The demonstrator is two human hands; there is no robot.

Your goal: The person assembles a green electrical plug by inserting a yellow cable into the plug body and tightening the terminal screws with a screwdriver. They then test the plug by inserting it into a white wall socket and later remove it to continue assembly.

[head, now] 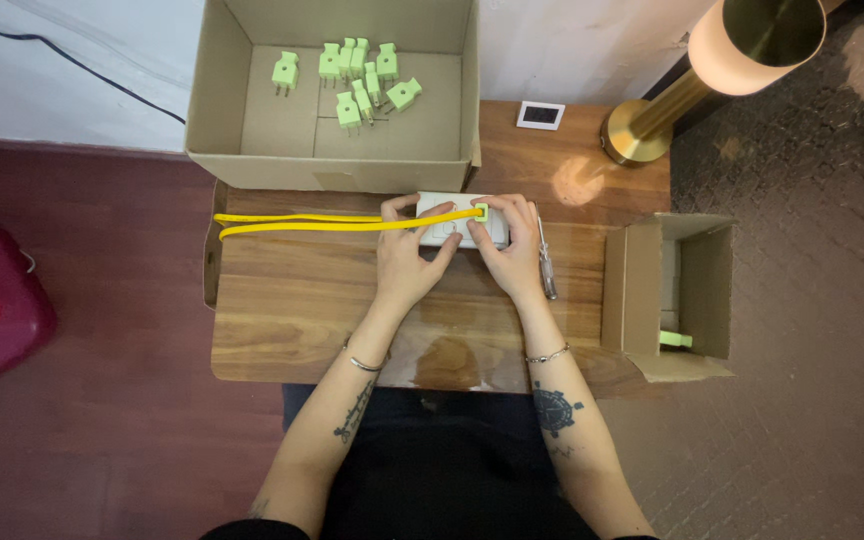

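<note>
A white power strip [449, 232] lies on the wooden table [302, 310], just in front of a large cardboard box [252, 165]. My left hand [407, 255] holds the strip's left side, thumb and fingers around it. My right hand [507, 245] presses a light green plug [481, 212] onto the strip's top. A yellow cable [302, 222] runs from that plug leftward across the table and loops back at the left edge.
Several light green plugs [357, 75] lie in the large box. A screwdriver [546, 265] lies right of my right hand. A smaller open box [642, 300] at the table's right edge holds a green piece [676, 340]. A brass lamp [652, 120] and small white device [540, 115] stand behind.
</note>
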